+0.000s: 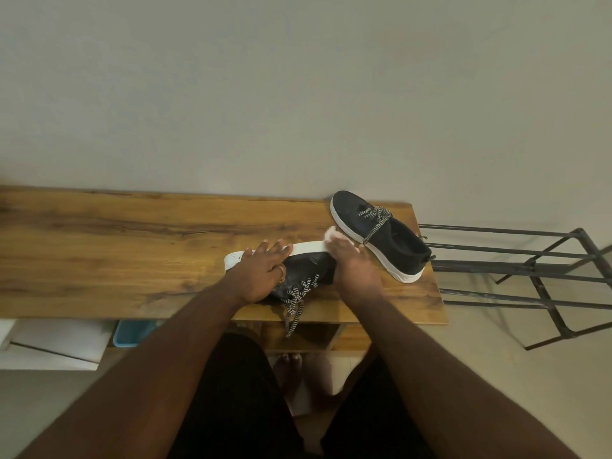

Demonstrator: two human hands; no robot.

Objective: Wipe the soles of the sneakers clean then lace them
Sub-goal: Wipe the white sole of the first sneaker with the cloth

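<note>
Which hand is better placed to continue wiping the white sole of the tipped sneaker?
The right hand. It already holds the white wipe at the sole of the tipped sneaker. The left hand lies flat on that sneaker and steadies it, so it is best kept there.

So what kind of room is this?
Probably a home entryway: a wooden bench against a plain wall, a metal shoe rack beside it, and two sneakers on the bench.
</note>
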